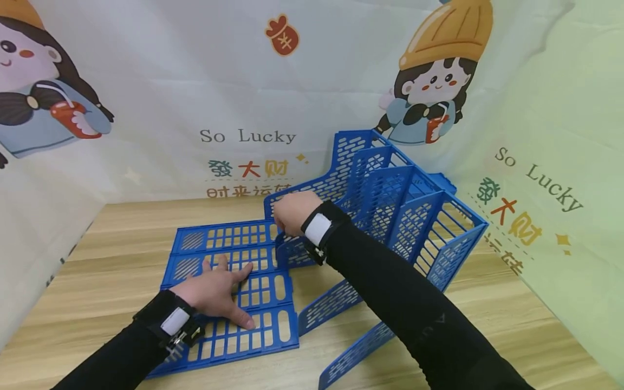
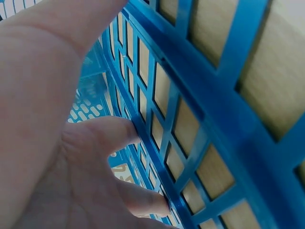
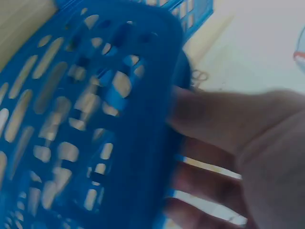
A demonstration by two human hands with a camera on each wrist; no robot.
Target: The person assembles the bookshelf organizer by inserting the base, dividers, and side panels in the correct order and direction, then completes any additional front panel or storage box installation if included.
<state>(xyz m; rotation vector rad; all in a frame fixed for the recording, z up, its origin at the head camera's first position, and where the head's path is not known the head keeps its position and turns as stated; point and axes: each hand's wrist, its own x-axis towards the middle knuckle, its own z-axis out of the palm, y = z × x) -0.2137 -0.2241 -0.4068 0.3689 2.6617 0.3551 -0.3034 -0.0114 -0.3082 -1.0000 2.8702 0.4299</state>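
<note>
A flat blue plastic grid panel [image 1: 190, 239] made of several joined strips lies on the wooden table. My left hand [image 1: 213, 294] rests on it with fingers spread; in the left wrist view its fingers touch the grid bars [image 2: 190, 167]. To the right stands a blue slotted file rack [image 1: 375, 189] with several upright dividers. At its far left, my right hand [image 1: 296, 211] grips the rounded front end of a perforated divider panel [image 1: 293, 252]. Thumb and fingers close round that panel's edge [image 3: 147, 119] in the right wrist view, which is blurred.
Two lower divider ends [image 1: 333, 309] reach forward beside the flat panel. Bare wood table [image 1: 492, 325] shows to the right of the rack. A printed white cloth [image 1: 161, 108] hangs behind and along both sides.
</note>
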